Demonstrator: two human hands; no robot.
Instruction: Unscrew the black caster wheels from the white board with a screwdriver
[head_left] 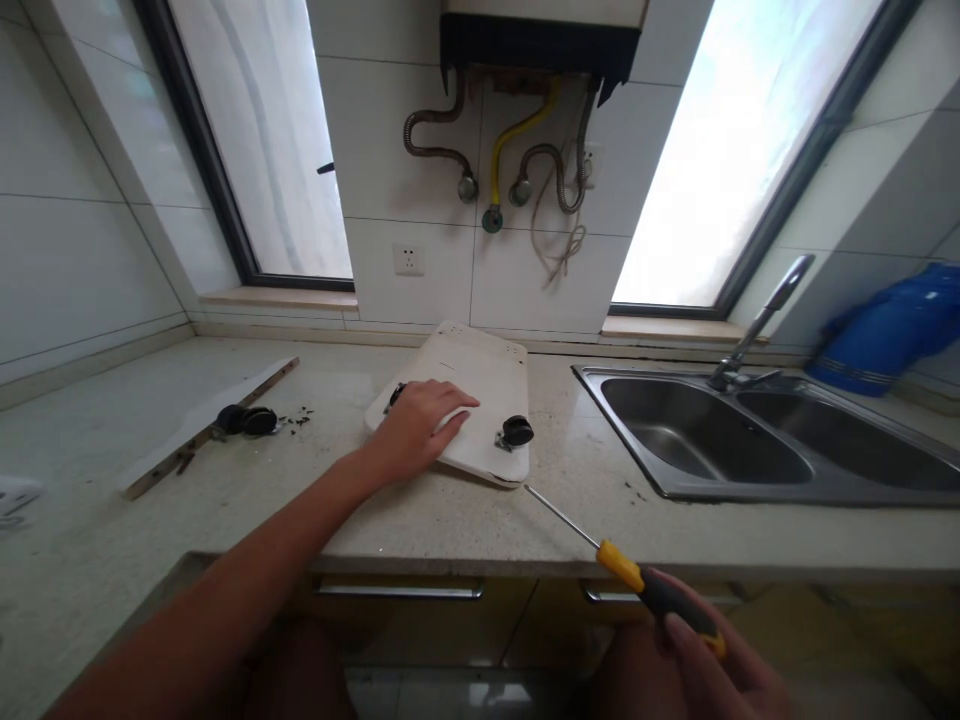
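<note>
On the left of the tabletop (337, 380), what look like two black casters (259, 420) lie by a narrow white strip (187, 428), with small dark bits (301, 416) scattered near. My left hand (420, 422) rests palm down, fingers loosely spread, on the white board (493, 372) mid-counter. Bare holes at its far corners suggest that end is done; a half-hidden caster (396, 395) and the right-hand caster (517, 431) seem left. My right hand (709, 650) grips a screwdriver (621, 567), tip near the board's corner

Bright windows (262, 140) flank a tiled wall (375, 160) above the counter (442, 525).
</note>
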